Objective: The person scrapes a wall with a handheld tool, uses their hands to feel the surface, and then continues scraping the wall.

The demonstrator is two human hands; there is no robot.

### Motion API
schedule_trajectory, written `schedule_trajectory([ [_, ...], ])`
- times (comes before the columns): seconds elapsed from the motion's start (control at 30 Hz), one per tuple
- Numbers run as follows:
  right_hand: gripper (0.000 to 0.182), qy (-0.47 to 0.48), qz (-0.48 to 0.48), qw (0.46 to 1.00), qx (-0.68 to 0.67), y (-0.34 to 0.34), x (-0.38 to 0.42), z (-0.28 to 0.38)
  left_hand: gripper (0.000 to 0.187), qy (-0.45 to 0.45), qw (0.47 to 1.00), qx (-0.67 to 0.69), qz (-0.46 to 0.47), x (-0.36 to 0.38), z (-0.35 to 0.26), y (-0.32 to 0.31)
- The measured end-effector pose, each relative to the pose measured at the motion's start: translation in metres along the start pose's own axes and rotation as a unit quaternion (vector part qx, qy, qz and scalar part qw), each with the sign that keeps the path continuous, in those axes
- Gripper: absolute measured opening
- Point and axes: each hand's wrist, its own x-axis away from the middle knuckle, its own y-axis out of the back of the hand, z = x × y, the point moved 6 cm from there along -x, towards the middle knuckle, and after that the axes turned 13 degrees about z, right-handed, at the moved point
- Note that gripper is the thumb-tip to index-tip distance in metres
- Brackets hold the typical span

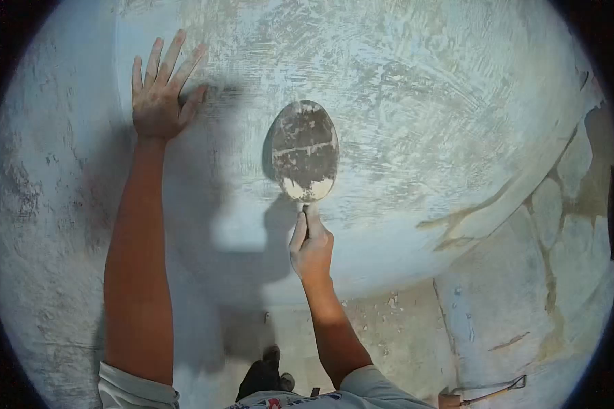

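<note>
My left hand (158, 109) is raised with its fingers spread, palm against the wall at the upper left. In my right hand (312, 247) is the handle of an oval trowel (305, 150), its blade pointing up. Pale dried plaster marks the blade, mostly near the handle end and in a thin line across the middle. The trowel overlaps the wall (402, 116), and its shadow falls just to its left. Streaky, scraped-looking patches of white and grey-brown cover the wall around the blade.
Below, a floor (396, 341) has small pale crumbs scattered on it. A shovel (488, 394) lies at the bottom right. Stone-like surfaces with brown joints (549, 211) stand on the right. My dark shoe (271, 358) shows at the bottom.
</note>
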Motion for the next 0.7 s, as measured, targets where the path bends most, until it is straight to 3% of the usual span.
schedule_trajectory([
  [0.07, 0.032, -0.013, 0.01, 1.0, 0.002, -0.006, 0.004, -0.016, 0.055, -0.002, 1.0, 0.005, 0.007, 0.001, -0.001, 0.001],
  [0.1, 0.031, 0.024, -0.021, 0.999, 0.03, -0.006, 0.014, -0.014, 0.055, -0.001, 1.0, 0.003, 0.011, 0.001, -0.002, 0.001],
  [0.2, 0.031, -0.015, -0.024, 0.999, -0.027, -0.008, 0.031, -0.013, 0.056, -0.012, 1.0, -0.005, -0.004, -0.004, 0.004, 0.0],
  [0.23, 0.03, 0.02, -0.035, 0.999, -0.032, -0.003, 0.026, -0.007, 0.056, -0.007, 1.0, -0.01, 0.007, -0.003, 0.004, 0.0],
  [0.37, 0.029, -0.058, 0.028, 0.997, -0.039, 0.008, -0.007, 0.016, 0.057, -0.012, 1.0, 0.001, -0.001, -0.001, -0.002, 0.001],
  [0.47, 0.023, -0.009, -0.017, 1.0, 0.025, 0.005, 0.013, -0.007, 0.058, 0.002, 1.0, 0.005, 0.013, -0.001, -0.001, -0.001],
  [0.6, 0.023, -0.016, -0.015, 1.0, -0.022, 0.003, 0.025, -0.011, 0.057, 0.003, 1.0, 0.008, 0.014, 0.0, 0.0, 0.003],
  [0.7, 0.024, -0.012, -0.013, 1.0, 0.01, 0.014, -0.002, 0.02, 0.058, 0.004, 1.0, 0.019, 0.015, -0.002, -0.003, 0.003],
])
